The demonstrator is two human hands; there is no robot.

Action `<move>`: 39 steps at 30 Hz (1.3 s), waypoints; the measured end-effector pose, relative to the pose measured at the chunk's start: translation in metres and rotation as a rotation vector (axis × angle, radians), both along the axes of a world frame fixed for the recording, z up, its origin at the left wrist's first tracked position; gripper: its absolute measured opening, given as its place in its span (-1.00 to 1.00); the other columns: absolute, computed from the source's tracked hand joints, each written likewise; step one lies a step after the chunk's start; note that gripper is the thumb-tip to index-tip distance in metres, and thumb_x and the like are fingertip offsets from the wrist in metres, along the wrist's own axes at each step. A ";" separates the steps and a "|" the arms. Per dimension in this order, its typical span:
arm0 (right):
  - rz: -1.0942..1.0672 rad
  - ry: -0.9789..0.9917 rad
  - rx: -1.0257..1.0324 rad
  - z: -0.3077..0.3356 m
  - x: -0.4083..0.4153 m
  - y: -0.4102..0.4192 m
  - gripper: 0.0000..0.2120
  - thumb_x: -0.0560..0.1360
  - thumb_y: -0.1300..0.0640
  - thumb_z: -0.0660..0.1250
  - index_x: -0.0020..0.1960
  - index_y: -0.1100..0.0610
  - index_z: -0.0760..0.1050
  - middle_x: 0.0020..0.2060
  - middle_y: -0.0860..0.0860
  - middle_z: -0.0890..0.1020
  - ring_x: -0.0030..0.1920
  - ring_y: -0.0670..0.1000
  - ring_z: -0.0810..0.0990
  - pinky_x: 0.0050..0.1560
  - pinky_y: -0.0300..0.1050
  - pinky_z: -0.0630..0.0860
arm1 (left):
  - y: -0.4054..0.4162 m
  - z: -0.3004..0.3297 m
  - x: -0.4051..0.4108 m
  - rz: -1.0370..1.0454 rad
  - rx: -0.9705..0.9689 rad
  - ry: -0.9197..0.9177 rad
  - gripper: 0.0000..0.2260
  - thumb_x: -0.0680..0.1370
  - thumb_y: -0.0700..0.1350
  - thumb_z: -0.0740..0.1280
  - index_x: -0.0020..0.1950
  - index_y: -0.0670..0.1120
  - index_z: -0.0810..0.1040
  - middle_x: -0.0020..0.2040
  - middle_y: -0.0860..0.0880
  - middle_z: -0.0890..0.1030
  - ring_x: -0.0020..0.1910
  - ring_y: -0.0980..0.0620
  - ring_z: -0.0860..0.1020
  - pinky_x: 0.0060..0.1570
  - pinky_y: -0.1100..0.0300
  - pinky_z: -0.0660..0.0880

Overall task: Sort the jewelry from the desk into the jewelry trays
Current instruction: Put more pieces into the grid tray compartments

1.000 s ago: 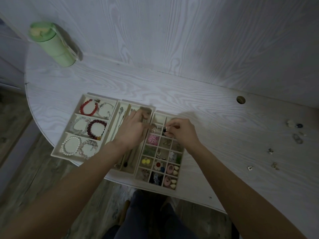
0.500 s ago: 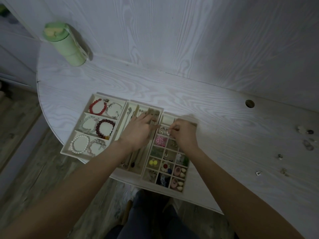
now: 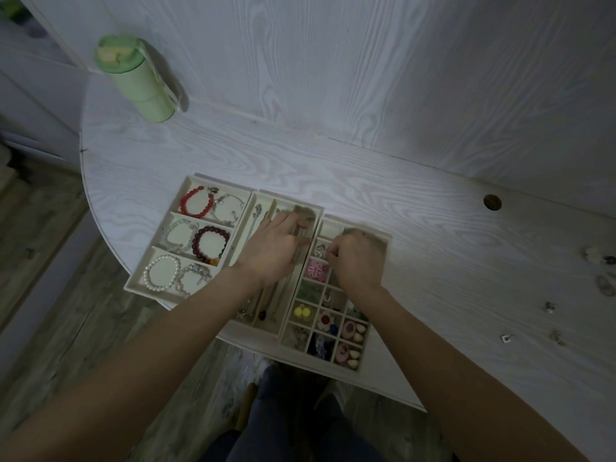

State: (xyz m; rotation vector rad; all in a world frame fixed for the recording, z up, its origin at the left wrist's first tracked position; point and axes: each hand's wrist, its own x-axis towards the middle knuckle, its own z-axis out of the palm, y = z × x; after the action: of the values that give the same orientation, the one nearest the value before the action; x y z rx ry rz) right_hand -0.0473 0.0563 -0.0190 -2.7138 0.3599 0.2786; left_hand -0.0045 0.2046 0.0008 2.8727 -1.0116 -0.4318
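Note:
Three cream jewelry trays sit side by side at the desk's front edge. The left bracelet tray point(image 3: 156, 261) holds red, dark and pearl bracelets. The middle necklace tray point(image 3: 263, 195) lies under my left hand point(image 3: 276, 250), which rests flat on it with fingers spread. The small-compartment tray point(image 3: 365, 345) holds earrings and charms. Over its upper cells my right hand point(image 3: 358, 258) is curled, fingertips pinched on a small silvery piece point(image 3: 321, 253). Loose jewelry pieces point(image 3: 550, 308) lie scattered on the desk at the far right.
A green lidded bottle point(image 3: 140, 81) stands at the back left of the white wood-grain desk point(image 3: 400, 208). A round cable hole point(image 3: 492, 202) is at the back right. A wall panel rises behind. My knees and the floor show below the curved desk edge.
The camera view has shifted, so the trays appear further right and lower. My right hand has moved slightly left over the upper cells; my left hand has stayed on the necklace tray.

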 end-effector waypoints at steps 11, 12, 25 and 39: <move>0.104 -0.075 0.011 0.012 -0.003 -0.019 -0.82 0.53 0.26 0.26 0.03 0.11 0.61 0.04 0.05 0.54 -0.06 0.04 0.56 -0.15 -0.10 0.52 | -0.003 0.002 0.000 -0.020 0.029 0.029 -0.53 0.53 -0.14 0.32 0.42 0.12 0.37 0.47 -0.02 0.17 0.46 -0.01 0.09 0.46 0.00 0.03; 0.131 -0.063 0.024 0.012 -0.003 -0.021 -0.79 0.54 0.27 0.27 0.08 0.09 0.60 0.08 0.05 0.52 -0.04 0.06 0.56 -0.12 -0.07 0.54 | -0.003 0.002 0.001 -0.029 0.043 0.031 -0.52 0.53 -0.14 0.31 0.43 0.12 0.36 0.48 -0.03 0.16 0.45 -0.01 0.10 0.45 0.00 0.05; 0.375 0.100 -0.190 0.010 -0.002 -0.018 -0.78 0.56 0.18 0.24 0.13 0.08 0.61 0.01 0.06 0.44 -0.14 0.03 0.51 -0.22 -0.09 0.52 | -0.006 0.005 0.001 -0.070 0.076 0.001 -0.56 0.55 -0.14 0.28 0.41 0.12 0.37 0.45 -0.05 0.18 0.41 -0.01 0.14 0.42 0.04 0.12; 0.431 0.113 -0.235 0.007 0.000 -0.014 -0.78 0.56 0.20 0.26 0.17 0.20 0.54 0.02 0.10 0.42 -0.08 0.06 0.48 -0.22 -0.11 0.43 | -0.006 0.002 0.002 -0.059 0.060 0.005 -0.63 0.53 -0.14 0.29 0.33 0.08 0.49 0.39 -0.04 0.21 0.38 0.00 0.15 0.40 0.08 0.15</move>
State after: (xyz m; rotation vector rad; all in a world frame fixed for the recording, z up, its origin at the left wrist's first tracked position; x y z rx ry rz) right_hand -0.0477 0.0424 -0.0117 -2.9948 -0.1818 0.5390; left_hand -0.0020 0.1990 0.0025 2.8987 -1.1040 -0.4812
